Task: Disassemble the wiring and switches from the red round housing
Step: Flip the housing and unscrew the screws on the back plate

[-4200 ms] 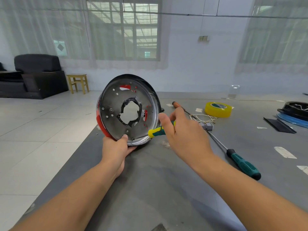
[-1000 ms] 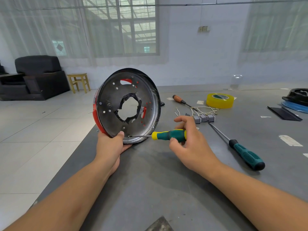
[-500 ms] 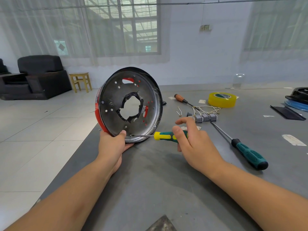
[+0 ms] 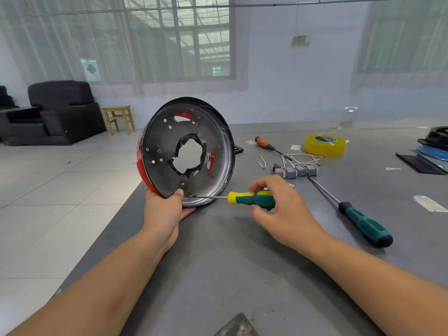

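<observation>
At frame centre, the left hand (image 4: pixel 164 209) holds the red round housing (image 4: pixel 186 151) on edge; its interior shows only a ragged central hole. The right hand (image 4: pixel 283 212) pinches a screwdriver (image 4: pixel 249 198), tip at the housing's lower rim.

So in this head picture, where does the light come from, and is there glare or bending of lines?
Head view: soft daylight enters through the curtained window behind, so shadows on the grey table are faint; the metal face of the red round housing shows a bright sheen along its lower rim; the wide lens bends straight lines near the picture's edges.
</observation>
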A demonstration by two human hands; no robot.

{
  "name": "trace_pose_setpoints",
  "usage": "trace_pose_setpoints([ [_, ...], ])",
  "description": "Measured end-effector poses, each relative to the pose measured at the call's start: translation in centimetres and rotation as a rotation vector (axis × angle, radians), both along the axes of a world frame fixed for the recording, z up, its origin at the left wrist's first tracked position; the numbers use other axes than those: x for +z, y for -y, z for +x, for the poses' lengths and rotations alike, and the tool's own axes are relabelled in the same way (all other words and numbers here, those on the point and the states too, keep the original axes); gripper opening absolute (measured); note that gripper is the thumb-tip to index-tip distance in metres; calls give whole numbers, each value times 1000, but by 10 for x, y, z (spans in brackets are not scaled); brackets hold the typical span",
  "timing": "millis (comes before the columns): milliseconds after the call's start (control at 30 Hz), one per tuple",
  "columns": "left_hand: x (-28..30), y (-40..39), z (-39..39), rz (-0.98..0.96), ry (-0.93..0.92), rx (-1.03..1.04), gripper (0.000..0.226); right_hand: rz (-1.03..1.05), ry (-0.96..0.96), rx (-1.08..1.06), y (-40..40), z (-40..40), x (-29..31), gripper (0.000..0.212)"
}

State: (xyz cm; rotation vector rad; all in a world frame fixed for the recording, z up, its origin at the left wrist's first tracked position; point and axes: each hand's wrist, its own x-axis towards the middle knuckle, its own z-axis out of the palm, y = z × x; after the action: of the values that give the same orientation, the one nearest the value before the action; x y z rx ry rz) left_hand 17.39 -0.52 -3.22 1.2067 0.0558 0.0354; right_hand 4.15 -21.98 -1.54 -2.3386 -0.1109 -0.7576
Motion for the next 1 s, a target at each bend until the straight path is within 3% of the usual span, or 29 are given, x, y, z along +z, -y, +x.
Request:
trace_pose_setpoints([
  [200,-1,0,0,8,10,0,40,37,-171,-40,9,2,-6,30],
  [533,0,0,-1,24,9,-8,42,61,-165,-40,15,3,-5,22],
  [1000,4,0,-5,16,-13,9,39,244,-214,-52,24,8,-3,34],
])
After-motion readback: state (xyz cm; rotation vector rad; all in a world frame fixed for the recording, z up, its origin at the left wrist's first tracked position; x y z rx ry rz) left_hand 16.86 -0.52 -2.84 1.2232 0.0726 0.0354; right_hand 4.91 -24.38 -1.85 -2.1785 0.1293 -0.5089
